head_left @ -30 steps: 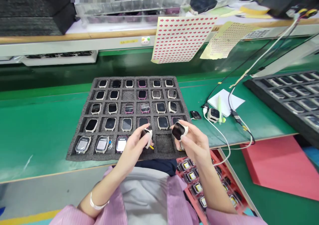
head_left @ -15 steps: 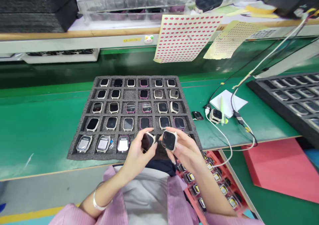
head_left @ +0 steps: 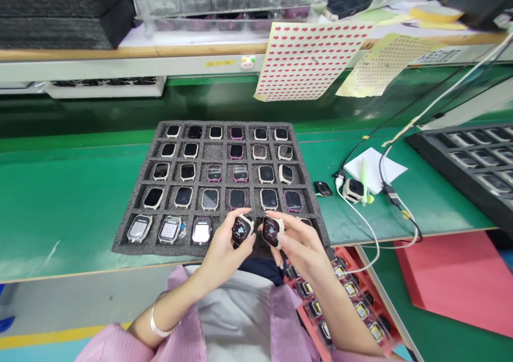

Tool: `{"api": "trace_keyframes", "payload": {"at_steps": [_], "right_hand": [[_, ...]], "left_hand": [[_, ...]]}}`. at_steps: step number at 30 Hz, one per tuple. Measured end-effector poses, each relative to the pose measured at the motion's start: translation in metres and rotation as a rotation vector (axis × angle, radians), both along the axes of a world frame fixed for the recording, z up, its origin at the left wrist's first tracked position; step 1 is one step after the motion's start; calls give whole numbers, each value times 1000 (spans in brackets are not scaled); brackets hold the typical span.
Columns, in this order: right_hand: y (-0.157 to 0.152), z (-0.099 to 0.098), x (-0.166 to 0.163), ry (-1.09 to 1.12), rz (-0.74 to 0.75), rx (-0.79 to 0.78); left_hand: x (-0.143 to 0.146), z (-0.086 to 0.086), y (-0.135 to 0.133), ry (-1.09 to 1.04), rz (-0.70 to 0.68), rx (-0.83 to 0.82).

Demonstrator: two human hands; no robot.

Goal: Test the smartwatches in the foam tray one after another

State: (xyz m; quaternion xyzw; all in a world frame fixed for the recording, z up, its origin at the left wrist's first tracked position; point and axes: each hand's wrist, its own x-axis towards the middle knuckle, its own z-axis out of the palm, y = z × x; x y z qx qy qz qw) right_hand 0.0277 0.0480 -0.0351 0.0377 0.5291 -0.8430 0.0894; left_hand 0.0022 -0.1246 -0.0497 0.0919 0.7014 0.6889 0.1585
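Observation:
My left hand (head_left: 224, 244) is closed round a smartwatch case (head_left: 242, 229) whose dark screen now glows with a small blue and white picture. A second light-framed smartwatch case (head_left: 273, 230), lit in a similar way, sits between the fingers and thumb of my right hand (head_left: 300, 242). Both watches are held just above the near edge of a dark grey foam tray (head_left: 212, 151). Rows of strapless watches lie in its compartments, with cream, black or purple frames. In the front row, a purple-framed watch (head_left: 201, 230) shows a white screen.
Right of the tray lie a black watch-like piece (head_left: 323, 189), a cream watch (head_left: 352, 190), a green pen (head_left: 364, 180) and white paper (head_left: 379, 167), with cables around them. Another foam tray (head_left: 436, 154) stands far right. A red tray (head_left: 348, 258) of packed watches is below the table edge.
The screens of both held watches were dark and are now lit. The view has shifted slightly, so the tray appears a little further right. Both hands keep their hold.

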Motion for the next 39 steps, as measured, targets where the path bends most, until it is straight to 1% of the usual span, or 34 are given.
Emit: {"api": "trace_keyframes", "payload": {"at_steps": [3, 6, 11, 15, 19, 23, 27, 32, 36, 39], "right_hand": [[0, 0, 0, 19, 10, -3], [0, 1, 0, 33, 19, -17], [0, 1, 1, 10, 10, 29], [0, -1, 1, 6, 23, 37], [1, -1, 1, 9, 53, 44], [1, -1, 1, 24, 42, 46], [1, -1, 1, 8, 46, 45], [-1, 1, 1, 20, 20, 55], [-1, 1, 1, 11, 26, 59], [0, 0, 2, 4, 20, 77]], "left_hand": [[1, 0, -1, 10, -5, -17], [1, 1, -1, 9, -6, 3], [1, 2, -2, 7, -34, -15], [0, 2, -2, 10, -3, 1], [1, 2, -2, -8, -7, 10], [2, 1, -2, 3, 9, 44], [2, 0, -2, -7, 2, 35], [2, 1, -2, 1, 34, 60], [2, 1, -2, -2, 20, 34], [2, 0, -2, -2, 35, 33]]}}
